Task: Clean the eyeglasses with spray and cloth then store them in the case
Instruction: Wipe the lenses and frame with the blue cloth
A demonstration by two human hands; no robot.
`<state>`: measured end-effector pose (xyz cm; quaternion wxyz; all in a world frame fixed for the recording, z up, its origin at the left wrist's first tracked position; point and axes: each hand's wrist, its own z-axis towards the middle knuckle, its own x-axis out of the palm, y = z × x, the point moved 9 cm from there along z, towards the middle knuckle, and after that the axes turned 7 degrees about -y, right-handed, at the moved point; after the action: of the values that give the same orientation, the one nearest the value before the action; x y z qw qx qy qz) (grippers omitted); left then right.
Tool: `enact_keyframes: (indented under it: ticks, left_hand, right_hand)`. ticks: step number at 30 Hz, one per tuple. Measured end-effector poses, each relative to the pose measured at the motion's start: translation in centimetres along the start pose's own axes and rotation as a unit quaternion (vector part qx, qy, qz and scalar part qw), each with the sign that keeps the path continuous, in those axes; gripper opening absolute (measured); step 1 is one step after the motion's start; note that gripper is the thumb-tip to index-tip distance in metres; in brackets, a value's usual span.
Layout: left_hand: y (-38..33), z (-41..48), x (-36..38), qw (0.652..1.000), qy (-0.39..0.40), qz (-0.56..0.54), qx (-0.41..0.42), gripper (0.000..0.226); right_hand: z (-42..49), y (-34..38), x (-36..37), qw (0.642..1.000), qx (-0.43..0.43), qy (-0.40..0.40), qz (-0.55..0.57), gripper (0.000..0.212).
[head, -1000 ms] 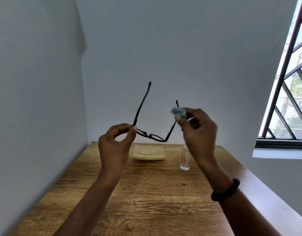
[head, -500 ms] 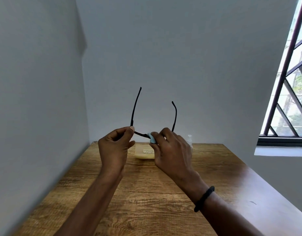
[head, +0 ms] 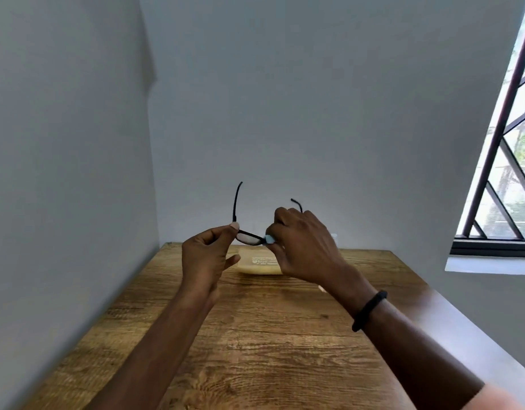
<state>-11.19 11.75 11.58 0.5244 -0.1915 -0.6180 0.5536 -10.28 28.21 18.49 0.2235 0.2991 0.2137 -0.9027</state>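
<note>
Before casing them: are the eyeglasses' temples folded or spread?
Spread. Both temples of the eyeglasses stand up above the left hand and right hand.

Illumination: daylight enters from the window (head: 503,184) at right, and its panes are overexposed. The walls (head: 314,113) read as an even, dim grey. The table (head: 255,350) shows a soft sheen along its right edge. Wide-angle distortion tilts the window bars and the wall corner. The left edge is smeared. The eyeglasses (head: 249,238) are reasonably sharp.
</note>
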Motion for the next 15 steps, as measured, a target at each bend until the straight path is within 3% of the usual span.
enact_keyframes:
  ticks: [3, 8, 12, 15]
  left_hand:
    - [0.0, 0.3, 0.0, 0.998, 0.012, 0.047, 0.031, 0.013]
    - [-1.7, 0.0, -0.3, 0.963, 0.019, 0.167, 0.211, 0.021]
    - [-3.2, -1.8, 1.3, 0.878, 0.058, 0.289, 0.377, 0.035]
    - [-3.1, -2.6, 2.1, 0.819, 0.086, 0.363, 0.437, 0.036]
  right_hand:
    - [1.0, -0.7, -0.1, 0.996, -0.007, 0.074, 0.042, 0.019]
    - [2.6, -2.6, 0.8, 0.968, 0.038, 0.201, 0.146, 0.021]
    - [2.9, -3.3, 1.1, 0.932, 0.071, 0.272, 0.23, 0.013]
    - [2.6, -3.6, 1.3, 0.904, 0.081, 0.317, 0.275, 0.014]
